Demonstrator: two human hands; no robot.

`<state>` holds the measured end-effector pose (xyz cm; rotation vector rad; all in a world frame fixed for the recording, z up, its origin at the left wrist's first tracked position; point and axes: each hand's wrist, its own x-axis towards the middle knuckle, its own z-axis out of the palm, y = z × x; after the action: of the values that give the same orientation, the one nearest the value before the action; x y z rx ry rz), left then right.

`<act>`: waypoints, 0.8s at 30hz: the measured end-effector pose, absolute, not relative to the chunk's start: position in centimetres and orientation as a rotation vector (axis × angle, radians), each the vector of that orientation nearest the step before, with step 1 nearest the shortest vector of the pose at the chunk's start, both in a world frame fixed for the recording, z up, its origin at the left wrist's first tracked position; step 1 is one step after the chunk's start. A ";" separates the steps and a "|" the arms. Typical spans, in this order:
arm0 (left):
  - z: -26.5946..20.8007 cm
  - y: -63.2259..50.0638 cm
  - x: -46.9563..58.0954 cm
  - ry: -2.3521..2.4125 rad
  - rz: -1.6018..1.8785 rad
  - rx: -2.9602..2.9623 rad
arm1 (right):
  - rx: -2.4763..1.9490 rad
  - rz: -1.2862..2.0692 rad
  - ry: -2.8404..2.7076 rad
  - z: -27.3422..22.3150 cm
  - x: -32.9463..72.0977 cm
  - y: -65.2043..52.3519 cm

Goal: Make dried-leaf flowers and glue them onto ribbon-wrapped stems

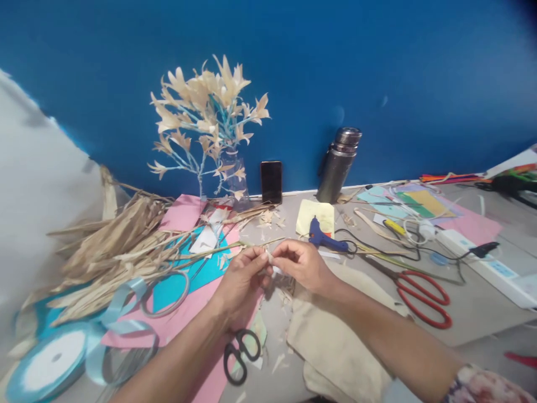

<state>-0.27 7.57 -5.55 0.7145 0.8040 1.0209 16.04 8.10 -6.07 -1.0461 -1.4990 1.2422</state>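
Both my hands meet above the middle of the table, their fingertips pinched around a small pale piece (269,256) that looks like dried husk. My left hand (247,271) has its fingers curled, thumb against the piece. From the other side my right hand (302,266) grips it between thumb and forefinger. Much of the piece is hidden by the fingers. Just beyond my right hand lies a blue glue gun (325,237) on a yellow paper. Below my left wrist are small scissors with black handles (242,354). A beige cloth (335,330) spreads under my right forearm.
Dried husks (113,240) and a blue ribbon spool (50,358) are at left. A vase (235,182) of husk flowers (210,106), a phone (271,182) and a flask (339,165) stand by the wall. Red-handled scissors (425,296) and a power strip (482,266) lie right.
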 end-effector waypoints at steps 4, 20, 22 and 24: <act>-4.8 8.2 -0.6 0.828 0.982 0.770 | -1.122 1.187 -1.640 -5.0 17.5 9.3; -4.2 22.1 9.6 1.214 0.698 1.068 | -2.231 0.228 -2.195 -4.1 26.8 13.3; -5.1 23.1 10.7 1.257 0.637 1.062 | -2.217 0.221 -2.179 -4.3 26.9 13.6; -5.9 23.7 11.1 1.284 0.592 1.050 | -2.203 0.218 -2.164 -4.4 27.5 13.9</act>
<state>11.09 23.69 -5.90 1.0503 1.2839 0.5924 27.49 13.91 -4.36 -2.2028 -2.1637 0.2185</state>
